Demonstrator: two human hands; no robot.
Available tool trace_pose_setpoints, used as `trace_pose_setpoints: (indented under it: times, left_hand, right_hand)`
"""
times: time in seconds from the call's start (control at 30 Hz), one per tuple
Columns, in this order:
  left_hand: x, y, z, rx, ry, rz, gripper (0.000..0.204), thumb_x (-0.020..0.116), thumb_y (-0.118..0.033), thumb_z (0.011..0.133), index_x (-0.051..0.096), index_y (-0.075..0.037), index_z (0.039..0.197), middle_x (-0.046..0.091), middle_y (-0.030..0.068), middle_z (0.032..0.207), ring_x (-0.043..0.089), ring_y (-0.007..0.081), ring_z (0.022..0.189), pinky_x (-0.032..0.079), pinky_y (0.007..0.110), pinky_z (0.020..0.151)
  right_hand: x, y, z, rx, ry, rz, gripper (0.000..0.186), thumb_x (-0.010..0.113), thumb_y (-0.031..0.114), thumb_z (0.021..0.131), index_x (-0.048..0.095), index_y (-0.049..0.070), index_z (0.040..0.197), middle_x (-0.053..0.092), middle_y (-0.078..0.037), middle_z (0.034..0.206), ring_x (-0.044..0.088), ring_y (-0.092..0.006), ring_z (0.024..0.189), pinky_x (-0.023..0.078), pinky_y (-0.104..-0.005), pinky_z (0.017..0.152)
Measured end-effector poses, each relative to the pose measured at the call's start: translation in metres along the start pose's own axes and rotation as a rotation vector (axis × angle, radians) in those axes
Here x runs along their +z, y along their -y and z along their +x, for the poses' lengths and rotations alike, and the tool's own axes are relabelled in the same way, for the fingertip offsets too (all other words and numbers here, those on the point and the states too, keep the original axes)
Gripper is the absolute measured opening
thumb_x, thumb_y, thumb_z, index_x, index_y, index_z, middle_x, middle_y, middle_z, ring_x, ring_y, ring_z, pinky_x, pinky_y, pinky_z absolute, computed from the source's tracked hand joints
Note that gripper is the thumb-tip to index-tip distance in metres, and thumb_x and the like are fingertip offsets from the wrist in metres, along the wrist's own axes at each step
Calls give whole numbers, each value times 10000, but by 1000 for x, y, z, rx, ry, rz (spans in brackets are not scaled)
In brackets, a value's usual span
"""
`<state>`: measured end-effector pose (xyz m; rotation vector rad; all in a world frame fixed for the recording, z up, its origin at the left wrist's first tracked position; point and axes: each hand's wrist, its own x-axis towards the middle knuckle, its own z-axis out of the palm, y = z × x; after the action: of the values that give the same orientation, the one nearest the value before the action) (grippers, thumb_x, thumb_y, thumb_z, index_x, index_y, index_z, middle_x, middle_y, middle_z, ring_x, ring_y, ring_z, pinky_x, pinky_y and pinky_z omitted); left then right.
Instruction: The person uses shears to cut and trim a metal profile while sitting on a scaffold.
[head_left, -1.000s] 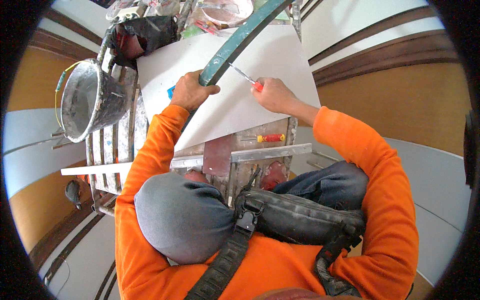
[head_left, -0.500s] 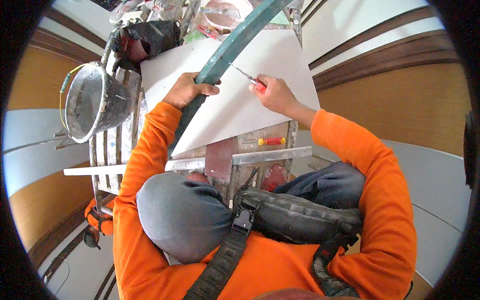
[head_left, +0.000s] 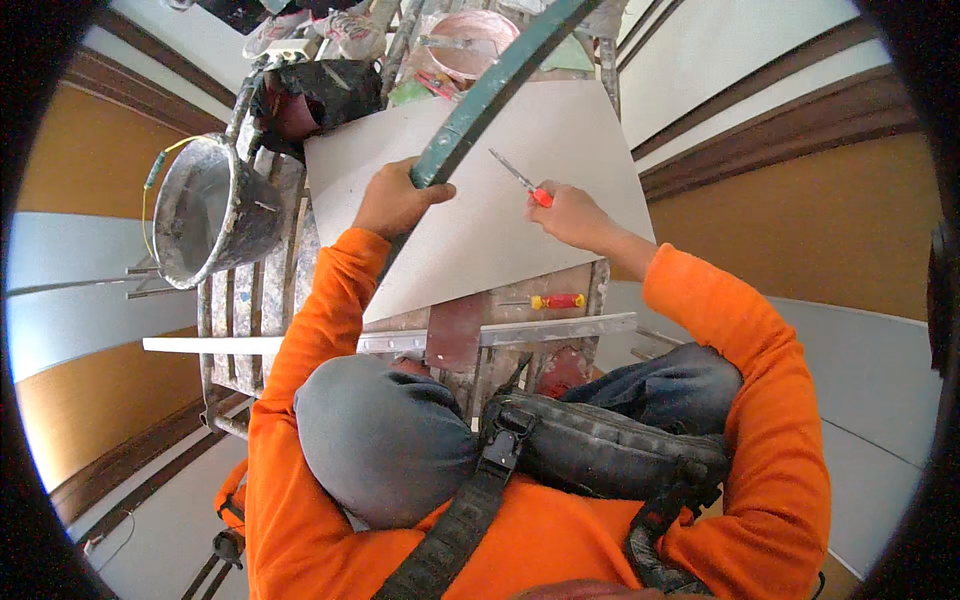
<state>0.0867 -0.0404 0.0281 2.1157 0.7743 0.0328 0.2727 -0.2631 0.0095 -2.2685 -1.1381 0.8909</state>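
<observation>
A long, paint-worn green bar (head_left: 490, 95) crosses a white board (head_left: 580, 130) at a slant. My left hand (head_left: 395, 200) is closed around its near part, the thumb on top. To the right of the bar, over the board, my right hand (head_left: 568, 215) grips a red-handled knife (head_left: 518, 172). Its thin grey blade points toward the bar, with a gap between tip and bar. A screwdriver (head_left: 558, 301) with a yellow and red handle lies just past the board's near edge.
The board rests on a slatted platform (head_left: 235, 340). A grey bucket (head_left: 215, 215) hangs at its left, near a black bag (head_left: 325, 95). Farther off stands a pinkish bowl (head_left: 475, 40). A pale metal strip (head_left: 560, 327) lies before my knees, across a dark red plate (head_left: 453, 333).
The knife's tip has come away from the bar's edge, and my right hand has drawn back slightly. My left hand still holds the bar. The whole view has shifted a little.
</observation>
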Motion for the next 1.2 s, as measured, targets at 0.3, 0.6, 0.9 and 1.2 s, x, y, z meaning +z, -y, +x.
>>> trace_pose_setpoints:
  times: [0.3, 0.6, 0.9, 1.2]
  left_hand:
    - [1, -1, -5, -68, 153, -355, 476, 836, -397, 779, 724, 13, 994, 667, 78, 723, 634, 145, 587, 524, 303, 576]
    - [1, -8, 11, -31, 87, 161, 485, 805, -484, 792, 705, -18, 881, 673, 70, 694, 637, 164, 620, 517, 329, 622]
    - [24, 23, 17, -61, 172, -325, 529, 752, -504, 864, 643, -14, 1031, 646, 59, 842, 608, 126, 676, 537, 293, 596]
    - [7, 16, 8, -81, 299, -554, 590, 673, -572, 905, 633, 1, 1042, 653, 81, 840, 613, 148, 691, 531, 299, 643]
  right_hand:
    - [-2, 10, -3, 5, 50, -54, 310, 610, 302, 905, 647, 10, 1004, 697, -212, 922, 673, -372, 889, 511, -449, 821]
    - [1, -14, 14, -23, 136, -68, 396, 573, 424, 918, 634, 39, 848, 633, -91, 659, 609, -209, 613, 476, -420, 597]
    - [1, -22, 15, -115, 94, -80, 384, 554, 390, 872, 645, 18, 842, 655, -177, 721, 640, -322, 674, 491, -458, 663]
    - [-1, 5, 0, -7, 98, 56, 384, 548, 293, 889, 643, -66, 985, 683, -311, 911, 679, -456, 912, 511, -511, 847]
